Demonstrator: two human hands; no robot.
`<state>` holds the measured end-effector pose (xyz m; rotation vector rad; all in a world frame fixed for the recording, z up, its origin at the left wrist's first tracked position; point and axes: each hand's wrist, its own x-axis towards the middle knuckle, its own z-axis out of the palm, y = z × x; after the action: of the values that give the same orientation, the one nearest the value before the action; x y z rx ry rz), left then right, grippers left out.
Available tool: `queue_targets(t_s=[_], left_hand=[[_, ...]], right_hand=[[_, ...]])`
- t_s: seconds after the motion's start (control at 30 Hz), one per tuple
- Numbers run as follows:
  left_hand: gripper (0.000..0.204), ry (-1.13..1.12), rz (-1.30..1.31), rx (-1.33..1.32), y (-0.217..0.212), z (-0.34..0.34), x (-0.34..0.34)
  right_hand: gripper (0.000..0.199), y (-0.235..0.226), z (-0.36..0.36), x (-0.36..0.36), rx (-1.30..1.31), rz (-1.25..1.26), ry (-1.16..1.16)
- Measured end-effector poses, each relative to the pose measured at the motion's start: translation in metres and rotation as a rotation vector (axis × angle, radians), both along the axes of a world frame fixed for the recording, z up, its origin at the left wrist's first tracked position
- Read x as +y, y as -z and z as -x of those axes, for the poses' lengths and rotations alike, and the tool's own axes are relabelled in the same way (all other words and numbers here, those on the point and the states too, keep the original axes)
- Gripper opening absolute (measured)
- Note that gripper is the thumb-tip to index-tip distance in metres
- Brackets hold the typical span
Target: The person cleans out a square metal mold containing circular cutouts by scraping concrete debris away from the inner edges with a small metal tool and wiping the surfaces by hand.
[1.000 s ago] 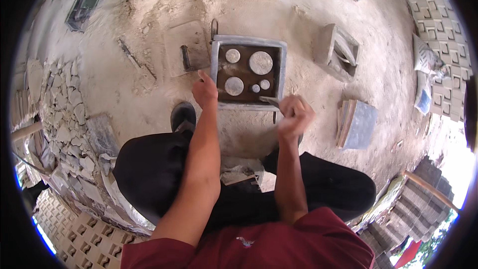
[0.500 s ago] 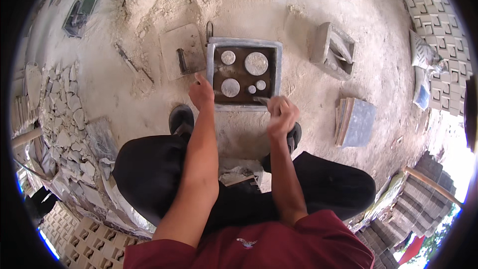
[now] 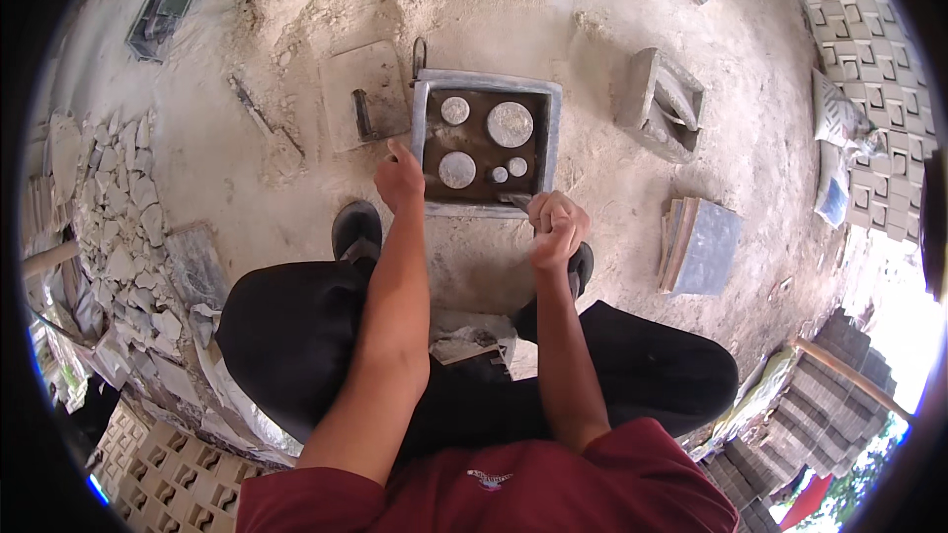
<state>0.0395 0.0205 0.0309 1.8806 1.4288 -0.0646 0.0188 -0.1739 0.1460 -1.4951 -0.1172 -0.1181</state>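
On the dusty floor in front of me lies a square box mould point(image 3: 489, 75) with a grey rim and a brown layer inside. Round grey discs of different sizes, such as the large one point(image 3: 510, 124) and another point(image 3: 456, 170), sit in it. My left hand point(image 3: 400, 181) is closed on the mould's left wall by the near corner, its fingers partly hidden. At the near right corner my right hand point(image 3: 559, 227) is wrapped round a small trowel point(image 3: 513, 200). Its thin blade reaches inside the near wall, and its handle is mostly hidden.
A flat board point(image 3: 346, 89) with a dark bar on it lies left of the mould. Right stand a rough open block point(image 3: 652, 104) and stacked flat plates point(image 3: 706, 247). Broken pieces point(image 3: 123, 227) are heaped far left; stacked patterned blocks point(image 3: 854, 30) line the far right.
My right hand and the trowel have shifted slightly left at the mould's near edge. My left hand stays on the left wall.
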Motion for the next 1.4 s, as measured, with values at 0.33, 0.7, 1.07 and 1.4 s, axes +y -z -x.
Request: queue_targets(t_s=[0.33, 0.7, 1.07, 1.4], left_hand=[[0.057, 0.025, 0.011, -0.018, 0.001, 0.0, 0.002], [0.059, -0.021, -0.028, -0.017, 0.001, 0.002, 0.015], [0.057, -0.023, 0.032, -0.034, -0.004, -0.001, 0.001], [0.072, -0.014, 0.07, -0.076, -0.003, -0.001, -0.003]], right_hand=[[0.043, -0.013, -0.012, 0.026, 0.015, -0.042, 0.091], [0.042, -0.014, 0.0, 0.04, -0.082, -0.214, 0.083], [0.041, -0.004, 0.017, 0.062, -0.213, -0.04, 0.091], [0.05, 0.023, 0.027, 0.09, -0.496, 0.033, -0.145]])
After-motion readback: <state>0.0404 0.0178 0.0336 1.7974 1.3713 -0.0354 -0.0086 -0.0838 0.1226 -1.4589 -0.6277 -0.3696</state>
